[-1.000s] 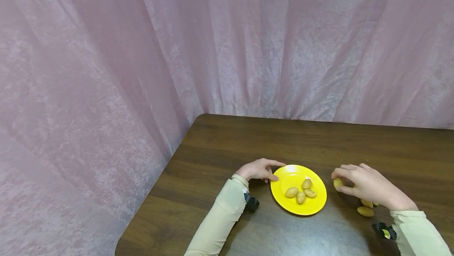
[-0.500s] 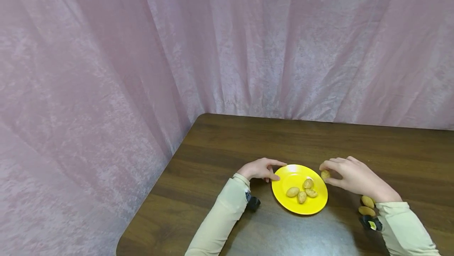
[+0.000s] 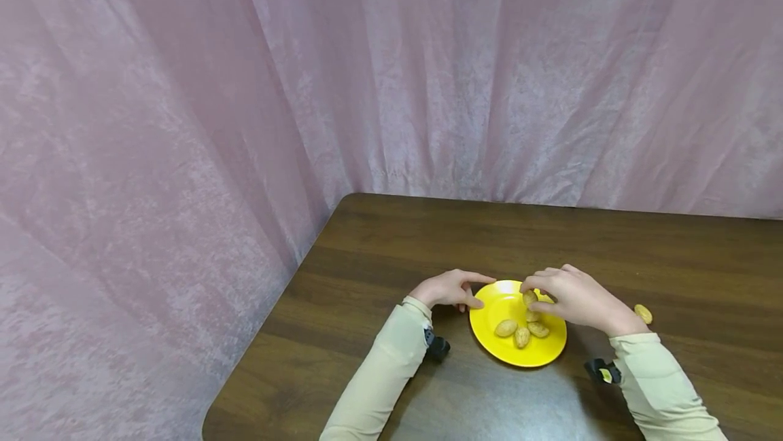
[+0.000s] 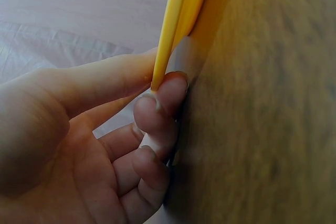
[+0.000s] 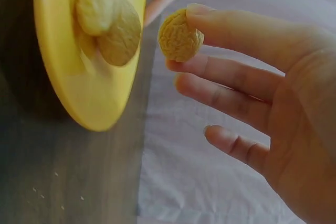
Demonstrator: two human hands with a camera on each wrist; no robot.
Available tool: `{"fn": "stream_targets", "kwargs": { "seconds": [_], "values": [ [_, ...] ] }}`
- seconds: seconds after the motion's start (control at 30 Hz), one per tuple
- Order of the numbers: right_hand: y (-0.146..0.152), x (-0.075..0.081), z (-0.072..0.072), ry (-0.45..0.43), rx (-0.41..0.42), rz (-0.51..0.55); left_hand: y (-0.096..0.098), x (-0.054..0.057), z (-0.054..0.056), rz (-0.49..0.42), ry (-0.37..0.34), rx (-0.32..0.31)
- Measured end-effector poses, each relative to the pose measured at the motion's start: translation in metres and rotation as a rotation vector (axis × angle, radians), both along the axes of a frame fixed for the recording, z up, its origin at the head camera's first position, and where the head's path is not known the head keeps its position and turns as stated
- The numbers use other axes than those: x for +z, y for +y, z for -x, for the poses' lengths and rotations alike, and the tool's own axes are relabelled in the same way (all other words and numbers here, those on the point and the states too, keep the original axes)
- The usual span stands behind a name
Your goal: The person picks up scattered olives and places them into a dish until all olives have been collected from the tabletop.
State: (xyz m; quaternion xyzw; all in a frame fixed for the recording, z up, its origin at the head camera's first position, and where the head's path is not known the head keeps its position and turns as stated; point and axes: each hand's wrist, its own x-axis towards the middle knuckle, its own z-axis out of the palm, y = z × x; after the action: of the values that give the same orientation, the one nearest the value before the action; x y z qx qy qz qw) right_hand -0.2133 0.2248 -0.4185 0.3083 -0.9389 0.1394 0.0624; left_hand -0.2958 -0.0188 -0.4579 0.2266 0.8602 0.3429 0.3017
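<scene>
My right hand (image 3: 575, 297) pinches a tan, wrinkled walnut (image 5: 179, 36) between thumb and fingertips, held above the yellow plate (image 3: 489, 342). Several similar walnuts (image 3: 506, 328) lie on the plate, one of them partly hidden behind the held one. At the plate's left rim, my left hand (image 3: 449, 289) grips the edge. In the left wrist view the thumb lies on one face of the rim (image 4: 167, 40) and curled fingers (image 4: 152, 116) on the other.
Another walnut (image 3: 642, 313) rests on the brown wooden table (image 3: 428, 237), beside my right wrist. My right forearm covers the table area near it. A pink curtain (image 3: 428, 87) hangs behind the table. Small crumbs (image 5: 43, 196) dot the tabletop in the right wrist view.
My right hand has carried the walnut leftward from the table on the right to over the plate. The left hand has kept its grip on the rim.
</scene>
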Motion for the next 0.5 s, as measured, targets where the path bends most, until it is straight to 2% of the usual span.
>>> {"fn": "stream_targets", "kwargs": {
  "seconds": [0.17,0.4,0.5],
  "values": [
    [-0.007,-0.005,0.001,-0.005,0.02,-0.016,0.001,0.003,0.0,0.023,0.008,0.0],
    [-0.015,-0.014,0.003,0.084,0.093,-0.024,0.0,0.003,-0.002,0.023,0.012,-0.002],
    [-0.018,-0.018,0.003,0.096,0.11,-0.023,-0.001,0.003,-0.002,0.017,0.011,-0.006]
  ]
}}
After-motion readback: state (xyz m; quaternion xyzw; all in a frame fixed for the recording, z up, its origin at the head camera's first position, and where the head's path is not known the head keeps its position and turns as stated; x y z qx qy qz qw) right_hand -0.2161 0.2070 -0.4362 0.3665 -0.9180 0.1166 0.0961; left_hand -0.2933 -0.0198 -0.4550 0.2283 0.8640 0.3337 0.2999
